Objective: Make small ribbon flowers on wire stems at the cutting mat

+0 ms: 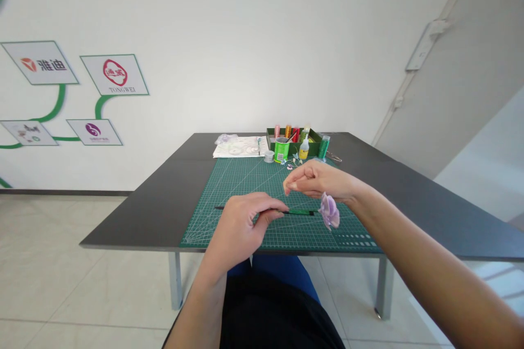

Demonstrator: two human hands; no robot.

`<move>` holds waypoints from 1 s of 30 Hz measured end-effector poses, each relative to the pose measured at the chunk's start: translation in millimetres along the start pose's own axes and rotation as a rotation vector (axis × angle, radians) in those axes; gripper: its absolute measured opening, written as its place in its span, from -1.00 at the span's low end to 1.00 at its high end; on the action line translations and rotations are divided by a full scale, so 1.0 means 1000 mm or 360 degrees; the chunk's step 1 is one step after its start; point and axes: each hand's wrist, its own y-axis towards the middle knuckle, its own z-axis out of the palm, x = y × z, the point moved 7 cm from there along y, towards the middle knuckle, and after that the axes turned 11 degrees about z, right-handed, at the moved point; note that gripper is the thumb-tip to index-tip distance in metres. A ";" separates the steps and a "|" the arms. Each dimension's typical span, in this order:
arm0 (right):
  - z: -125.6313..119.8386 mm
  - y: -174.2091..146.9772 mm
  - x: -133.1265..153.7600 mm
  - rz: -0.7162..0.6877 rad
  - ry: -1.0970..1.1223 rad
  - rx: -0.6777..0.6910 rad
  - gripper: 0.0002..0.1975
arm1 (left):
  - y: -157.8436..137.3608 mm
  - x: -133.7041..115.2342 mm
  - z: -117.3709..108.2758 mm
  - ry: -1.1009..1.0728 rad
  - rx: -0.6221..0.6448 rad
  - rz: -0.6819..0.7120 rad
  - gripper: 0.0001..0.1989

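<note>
My left hand [243, 221] is closed over the mat, thumb and fingertips pinching a slim dark stick [219, 208] held level. Its thin left end pokes out behind the knuckles, and a green-wrapped stretch [301, 211] shows right of the fingertips. At the stick's right end a pale purple flower [329, 211] hangs just below my right wrist. My right hand [315, 179] hovers above the green stretch, fingers curled and thumb pressed to them. Whatever may be in that pinch is too fine to see. Beneath both hands lies a green cutting mat [216, 185].
A dark green box [314, 148] with thread spools stands at the back, beside a green can [281, 150], a glue bottle [304, 148] and a green tube [323, 147]. White sheets [239, 147] lie left of them; scissors [334, 157] lie right. Small flowers [291, 164] rest behind my right hand.
</note>
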 end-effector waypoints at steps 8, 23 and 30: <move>0.039 0.009 -0.048 0.0061 0.0425 0.0037 -0.68 | -0.005 0.011 -0.002 0.0014 -0.0136 -0.0118 -0.87; 0.084 -0.018 -0.078 -0.0173 0.0719 -0.0383 -0.64 | -0.002 0.030 0.008 -0.0242 -0.0278 -0.0296 -0.79; 0.091 -0.020 -0.098 -0.0144 0.0710 -0.0496 -0.61 | -0.002 0.034 0.009 -0.0269 -0.0295 -0.0325 -0.79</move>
